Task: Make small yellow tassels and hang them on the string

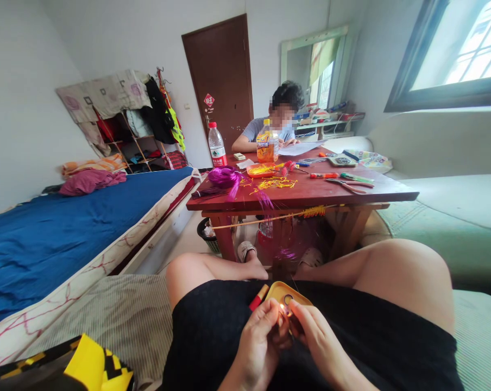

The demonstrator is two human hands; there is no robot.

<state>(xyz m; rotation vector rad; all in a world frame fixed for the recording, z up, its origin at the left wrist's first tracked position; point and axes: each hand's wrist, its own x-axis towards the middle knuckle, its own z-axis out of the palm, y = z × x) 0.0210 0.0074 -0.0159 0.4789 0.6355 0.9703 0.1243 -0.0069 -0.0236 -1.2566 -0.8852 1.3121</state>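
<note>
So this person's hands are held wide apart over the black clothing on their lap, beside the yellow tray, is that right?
Not quite: the left hand and right hand are close together, not wide apart, as the head view shows. They are indeed over the black clothing, beside the yellow tray.

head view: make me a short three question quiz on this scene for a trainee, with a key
1. Multiple choice: what colour is the cap on the bottle of orange drink?
A) green
B) yellow
C) blue

2. True or false: the red-capped bottle stands on the table.

3. Short answer: what bright thing shows between the person's left hand and right hand?

Key:
1. B
2. True
3. A small glow that looks like a flame
</note>
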